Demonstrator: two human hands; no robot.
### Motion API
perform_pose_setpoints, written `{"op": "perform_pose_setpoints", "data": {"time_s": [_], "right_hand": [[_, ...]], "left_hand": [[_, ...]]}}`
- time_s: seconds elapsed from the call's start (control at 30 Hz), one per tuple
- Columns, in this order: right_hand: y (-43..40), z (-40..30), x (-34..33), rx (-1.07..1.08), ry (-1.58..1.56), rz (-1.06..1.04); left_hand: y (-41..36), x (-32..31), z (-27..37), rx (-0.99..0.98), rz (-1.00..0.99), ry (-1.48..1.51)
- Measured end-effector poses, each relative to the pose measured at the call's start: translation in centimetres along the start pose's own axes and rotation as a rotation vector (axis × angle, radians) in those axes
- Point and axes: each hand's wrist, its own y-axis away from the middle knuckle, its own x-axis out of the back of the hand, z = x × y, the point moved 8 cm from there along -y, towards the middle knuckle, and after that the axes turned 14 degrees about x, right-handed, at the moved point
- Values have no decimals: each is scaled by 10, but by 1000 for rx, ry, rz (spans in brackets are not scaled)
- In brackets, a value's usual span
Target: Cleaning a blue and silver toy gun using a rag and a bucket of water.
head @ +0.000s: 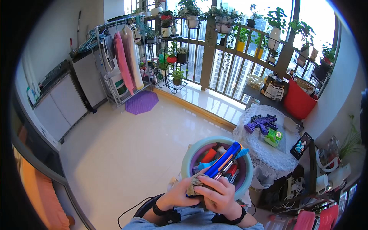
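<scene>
Over a pale green and purple basin (187, 161), my two hands are close together on a blue toy gun (222, 162) with orange and silver parts. Its barrel points up and to the right. My left hand (184, 191) grips the handle end, with a grey-brown cloth (195, 184) bunched against it. My right hand (220, 195) closes around the cloth and the toy's lower part from the other side. Inside the basin lie several plastic toy pieces, among them a red-orange one (209, 155) and light blue ones. Both hands partly hide the toy's grip.
At the right, a lace-covered table (250, 149) bears a purple toy gun (262, 124), a green toy (273, 137) and a propped phone (301, 146). A red tub (300, 99) stands behind. A clothes rack (99, 57) and a purple mat (141, 102) are at upper left.
</scene>
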Motion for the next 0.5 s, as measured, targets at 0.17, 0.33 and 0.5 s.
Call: {"op": "perform_pose_setpoints", "data": {"time_s": [0.17, 0.33, 0.5], "right_hand": [[4, 39, 28, -126, 147, 177], [17, 66, 39, -246, 258, 253], [4, 18, 5, -109, 13, -12]], "left_hand": [[5, -1, 7, -73, 7, -38], [3, -3, 7, -22, -56, 17], [0, 4, -12, -66, 81, -153]]}}
